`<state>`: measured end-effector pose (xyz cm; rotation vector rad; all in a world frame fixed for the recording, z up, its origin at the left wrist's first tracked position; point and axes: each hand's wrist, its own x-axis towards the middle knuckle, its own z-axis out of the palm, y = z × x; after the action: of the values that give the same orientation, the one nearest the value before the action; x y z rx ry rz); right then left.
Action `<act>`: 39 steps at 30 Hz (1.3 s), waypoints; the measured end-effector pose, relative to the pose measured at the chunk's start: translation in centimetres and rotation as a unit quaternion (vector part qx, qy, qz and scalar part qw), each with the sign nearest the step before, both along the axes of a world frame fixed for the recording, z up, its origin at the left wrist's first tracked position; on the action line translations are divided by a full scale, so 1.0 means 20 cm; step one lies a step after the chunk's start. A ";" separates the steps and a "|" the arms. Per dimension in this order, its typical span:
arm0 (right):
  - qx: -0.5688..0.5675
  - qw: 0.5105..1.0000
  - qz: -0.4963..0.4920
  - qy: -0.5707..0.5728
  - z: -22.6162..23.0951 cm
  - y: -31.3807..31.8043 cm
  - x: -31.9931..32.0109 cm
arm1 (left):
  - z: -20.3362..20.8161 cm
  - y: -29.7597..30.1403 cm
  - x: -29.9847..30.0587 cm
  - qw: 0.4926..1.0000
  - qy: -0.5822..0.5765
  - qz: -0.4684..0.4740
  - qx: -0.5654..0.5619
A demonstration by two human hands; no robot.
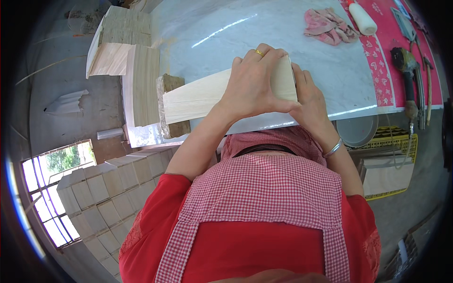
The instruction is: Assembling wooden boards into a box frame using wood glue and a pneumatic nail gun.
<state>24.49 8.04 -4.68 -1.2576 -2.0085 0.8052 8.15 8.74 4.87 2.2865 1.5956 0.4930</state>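
Observation:
A pale wooden piece (pixel 196 96), long and box-like, lies across the near part of the bluish tabletop (pixel 212 52). Its left end rests on a rough wooden block (pixel 177 129). My left hand (pixel 250 85) spans the top of the piece near its right end, fingers bent over the far edge and thumb stretched toward the near right corner. Against the right end face presses my right hand (pixel 311 96), with its fingers along that end. The right thumb is mostly hidden. What joins at that end is too covered to make out.
Stacked thin wooden boards (pixel 144 85) stand at the table's left. Wooden boxes (pixel 108 188) are piled lower left. A pink cloth (pixel 330 26), white bottle (pixel 363 19), nail gun (pixel 408 75) and hammer (pixel 428 89) lie right. Below are a round pan (pixel 357 129) and yellow crate (pixel 391 134).

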 end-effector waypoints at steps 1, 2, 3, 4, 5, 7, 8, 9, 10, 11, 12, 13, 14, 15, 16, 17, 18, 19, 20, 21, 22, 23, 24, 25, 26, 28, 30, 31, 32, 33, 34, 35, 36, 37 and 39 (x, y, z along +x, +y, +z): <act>0.000 1.000 0.000 0.001 0.01 0.00 0.01 | 0.00 0.00 0.00 1.000 0.000 0.001 0.001; -0.028 0.999 0.013 0.044 0.03 0.01 0.02 | -0.01 0.00 0.00 1.000 -0.003 0.001 0.006; -0.055 0.994 0.027 0.088 0.05 0.01 0.04 | -0.01 0.00 0.00 1.000 -0.003 0.003 0.005; -0.096 0.987 0.030 0.123 0.07 0.02 0.06 | -0.01 0.00 0.00 1.000 -0.002 0.004 0.004; -0.083 0.987 0.041 0.132 0.09 0.03 0.07 | -0.01 0.00 0.00 1.000 -0.002 0.004 0.008; -0.112 0.975 0.087 0.173 0.14 0.04 0.11 | -0.01 0.00 0.00 1.000 -0.002 0.007 0.000; -0.125 0.967 0.110 0.193 0.16 0.04 0.12 | -0.01 0.00 0.00 1.000 -0.002 0.006 0.000; -0.124 0.967 0.109 0.194 0.18 0.04 0.12 | -0.01 0.00 0.01 1.000 -0.001 0.005 -0.001; -0.128 0.967 0.109 0.194 0.20 0.04 0.12 | -0.01 0.00 0.01 1.000 -0.003 0.006 0.001; -0.132 0.966 0.108 0.195 0.21 0.04 0.13 | -0.01 0.01 0.01 1.000 -0.001 0.006 0.001; -0.147 0.966 0.101 0.186 0.23 0.03 0.13 | -0.01 0.01 0.01 1.000 0.000 0.007 -0.001; -0.139 0.965 0.110 0.196 0.24 0.01 0.13 | -0.01 0.00 0.01 1.000 0.001 0.007 -0.004; -0.145 0.965 0.110 0.188 0.26 -0.01 0.14 | -0.01 0.00 0.01 1.000 0.001 0.009 -0.005; -0.151 0.966 0.109 0.179 0.27 -0.03 0.16 | -0.01 0.00 0.00 1.000 -0.002 0.006 0.000; -0.158 0.969 0.102 0.160 0.28 -0.04 0.18 | -0.01 0.00 0.00 1.000 -0.005 0.003 0.004; -0.156 0.967 0.108 0.170 0.28 -0.07 0.19 | -0.01 0.00 0.00 1.000 -0.008 -0.001 0.007; -0.167 0.965 0.116 0.167 0.29 -0.09 0.22 | 0.00 0.00 0.00 1.000 -0.009 0.001 0.008; -0.179 0.962 0.124 0.164 0.29 -0.11 0.24 | 0.00 0.00 0.00 1.000 -0.001 0.002 0.005; -0.189 0.960 0.131 0.160 0.28 -0.11 0.26 | 0.00 0.00 0.00 1.000 0.007 0.003 0.003; -0.185 0.961 0.130 0.158 0.26 -0.09 0.29 | 0.00 0.00 0.00 1.000 0.012 0.000 0.010; -0.164 0.964 0.131 0.162 0.24 -0.05 0.32 | 0.00 0.00 0.01 1.000 0.011 0.001 0.010; -0.142 0.967 0.131 0.166 0.21 -0.01 0.35 | 0.01 0.00 0.01 1.000 0.008 0.003 0.008; -0.124 0.970 0.126 0.166 0.18 0.04 0.37 | 0.01 0.00 0.01 1.000 0.005 0.004 0.004; -0.049 0.989 0.059 0.129 0.13 0.12 0.37 | 0.01 0.00 0.01 1.000 0.007 0.004 -0.002; 0.022 0.996 -0.014 0.088 0.07 0.23 0.36 | 0.02 0.00 0.02 1.000 0.003 0.002 0.005; 0.248 0.961 -0.116 -0.037 -0.03 0.48 0.33 | 0.02 0.01 0.01 1.000 0.006 0.002 -0.006; 0.228 0.941 -0.155 -0.198 -0.12 0.63 0.32 | 0.02 0.00 0.01 1.000 0.011 0.003 -0.016; 0.218 0.944 -0.146 -0.198 -0.15 0.69 0.33 | 0.02 0.00 0.01 1.000 0.009 0.002 -0.014; 0.214 0.946 -0.129 -0.208 -0.16 0.74 0.33 | 0.02 0.00 0.01 1.000 0.008 0.001 -0.011; 0.212 0.946 -0.113 -0.217 -0.16 0.78 0.33 | 0.02 0.00 0.01 1.000 0.006 -0.003 -0.001; 0.174 0.946 -0.108 -0.250 -0.15 0.78 0.32 | 0.02 -0.01 0.00 1.000 0.011 0.002 -0.012; 0.204 0.949 -0.091 -0.224 -0.13 0.75 0.31 | 0.02 -0.01 0.00 1.000 0.010 0.003 -0.008; 0.205 0.960 -0.113 -0.152 -0.10 0.70 0.30 | 0.01 -0.01 0.00 1.000 0.007 0.000 -0.001; 0.207 0.966 -0.135 -0.080 -0.05 0.64 0.29 | 0.01 -0.01 0.00 1.000 0.003 -0.006 0.012; 0.141 0.979 -0.127 0.074 0.03 0.47 0.22 | 0.01 0.00 0.01 1.000 0.001 0.000 0.005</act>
<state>28.94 17.37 -4.05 -1.2178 -1.7287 0.4582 8.27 8.67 5.05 2.2958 1.5969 0.4985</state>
